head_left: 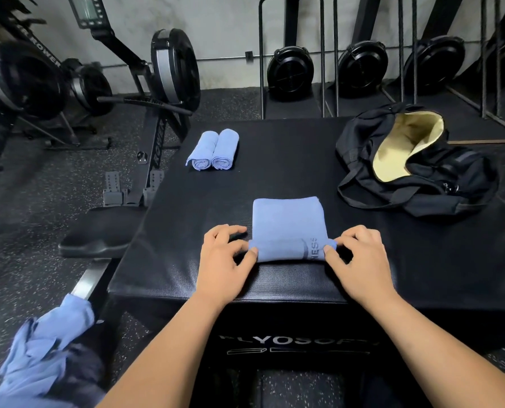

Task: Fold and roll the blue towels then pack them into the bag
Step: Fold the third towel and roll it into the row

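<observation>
A black padded box carries a half-rolled blue towel near its front edge. Beyond that towel to the left sit two rolled towels, touching side by side — beyond it to the right, an open black bag.

Blue towels: two rolled towels, one half-rolled towel, and one loose heap of towels (how many it holds cannot be told). There are two hands, the left hand and the right hand, one black bag and one black box. Three floor flywheels show at left, and at least three upright flywheels line the back wall.
</observation>
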A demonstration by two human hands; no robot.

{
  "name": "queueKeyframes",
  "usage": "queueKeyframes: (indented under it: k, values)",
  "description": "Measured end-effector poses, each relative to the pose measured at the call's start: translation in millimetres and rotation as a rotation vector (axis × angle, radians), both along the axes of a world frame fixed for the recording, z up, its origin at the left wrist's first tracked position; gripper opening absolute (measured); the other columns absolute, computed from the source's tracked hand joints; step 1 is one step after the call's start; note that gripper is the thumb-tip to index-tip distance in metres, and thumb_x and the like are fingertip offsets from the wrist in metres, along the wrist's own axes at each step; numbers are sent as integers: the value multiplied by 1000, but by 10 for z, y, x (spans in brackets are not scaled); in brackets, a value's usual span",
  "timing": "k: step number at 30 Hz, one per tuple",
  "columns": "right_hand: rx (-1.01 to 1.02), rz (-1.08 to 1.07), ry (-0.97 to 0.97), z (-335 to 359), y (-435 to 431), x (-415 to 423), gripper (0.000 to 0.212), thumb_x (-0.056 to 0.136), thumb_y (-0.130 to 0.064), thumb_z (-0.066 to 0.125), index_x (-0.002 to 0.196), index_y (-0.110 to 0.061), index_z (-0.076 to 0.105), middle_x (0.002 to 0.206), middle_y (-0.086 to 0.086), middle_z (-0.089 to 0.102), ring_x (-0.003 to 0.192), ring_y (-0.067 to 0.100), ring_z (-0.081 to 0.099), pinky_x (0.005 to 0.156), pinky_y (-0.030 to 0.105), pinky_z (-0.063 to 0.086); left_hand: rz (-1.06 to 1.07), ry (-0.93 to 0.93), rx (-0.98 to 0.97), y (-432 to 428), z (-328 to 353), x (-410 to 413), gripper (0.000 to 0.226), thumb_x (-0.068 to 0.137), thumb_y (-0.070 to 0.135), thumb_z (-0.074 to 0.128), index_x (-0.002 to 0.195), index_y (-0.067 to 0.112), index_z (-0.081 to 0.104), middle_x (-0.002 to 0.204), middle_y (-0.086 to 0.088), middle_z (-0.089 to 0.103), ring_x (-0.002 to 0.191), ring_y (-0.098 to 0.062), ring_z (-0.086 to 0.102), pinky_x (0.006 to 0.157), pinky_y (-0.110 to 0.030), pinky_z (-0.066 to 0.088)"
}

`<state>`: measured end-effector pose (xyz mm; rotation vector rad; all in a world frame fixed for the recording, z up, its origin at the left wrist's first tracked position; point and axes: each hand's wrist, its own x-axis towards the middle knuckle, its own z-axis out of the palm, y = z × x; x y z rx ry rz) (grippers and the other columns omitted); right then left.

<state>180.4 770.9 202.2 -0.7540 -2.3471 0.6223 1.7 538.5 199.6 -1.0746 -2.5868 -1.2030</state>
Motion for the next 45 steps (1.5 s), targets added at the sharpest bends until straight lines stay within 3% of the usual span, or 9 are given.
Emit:
queueKeyframes:
  k: [5, 10, 15, 22, 28, 32, 36, 41, 45]
  values:
    - [-81, -27, 2, 45, -19, 0, 21, 82, -49, 75, 74, -31, 67, 91, -16, 52, 101, 14, 44, 85, 42, 48, 59, 13, 6, 37, -1, 16, 24, 88, 58, 61, 75, 39, 65, 125, 17, 61, 132, -13, 39, 112, -40, 38]
    - [-4, -19, 43, 73, -60, 34, 22, 87, -35, 81, 105, -36, 70, 111, -13, 46, 110, 16, 43, 88, 40, 49, 44, 73, 21, 31, 43, 28, 19, 91, 43, 72, 102, 34, 60, 119, 15, 56, 124, -15, 42, 107, -32, 37]
    - [131, 6, 70, 18, -55, 33, 14, 92, -30, 78, 105, -33, 78, 113, -10, 49, 108, 22, 45, 87, 48, 48, 25, 151, 6, -4, -3, 70, 17, 100, 36, 69, 116, 36, 72, 132, 9, 52, 131, -12, 39, 110, -34, 38]
    - [103, -4, -67, 22, -55, 9, 44, 81, -39, 79, 124, -37, 70, 120, -11, 47, 120, 21, 42, 100, 36, 38, 10, 182, -115, 20, -21, 65, 47, 89, 54, 66, 132, 35, 69, 137, 7, 50, 138, -20, 38, 116, -38, 36]
    - [30, 4, -57, 20, -4, -15, 34, 88, -39, 75, 122, -35, 71, 118, -13, 49, 121, 20, 40, 101, 40, 41, 36, 124, -42, 28, -54, 7, 36, 96, 59, 58, 120, 39, 75, 135, 12, 55, 138, -22, 38, 116, -43, 36]
    - [-59, 25, 16, -2, 35, -6, 15, 90, -38, 76, 101, -29, 75, 112, -16, 55, 119, 15, 40, 103, 47, 45, 41, 55, 28, 12, -51, -7, 30, 92, 58, 60, 95, 35, 79, 130, 17, 61, 139, -18, 38, 117, -43, 34]
    - [-135, 54, 42, 0, 45, 7, 15, 86, -40, 78, 80, -28, 72, 107, -21, 60, 119, 14, 42, 101, 49, 46, 29, -26, 20, 1, -4, 7, 27, 88, 60, 61, 68, 43, 63, 127, 24, 63, 138, -14, 38, 116, -42, 33]
    - [-159, 33, 44, 107, -17, 38, 27, 87, -41, 80, 112, -39, 70, 118, -17, 50, 121, 13, 41, 101, 33, 44, 74, 16, 67, 18, 37, 6, 21, 87, 54, 71, 100, 38, 66, 126, 15, 58, 131, -14, 42, 113, -33, 35]
    - [8, 94, 113, 64, -42, 46, 15, 93, -28, 77, 106, -33, 75, 121, -11, 50, 117, 19, 43, 100, 40, 44, 15, 52, 87, -16, 68, 86, 16, 96, 36, 75, 110, 40, 69, 143, 10, 49, 139, -13, 35, 114, -29, 32]
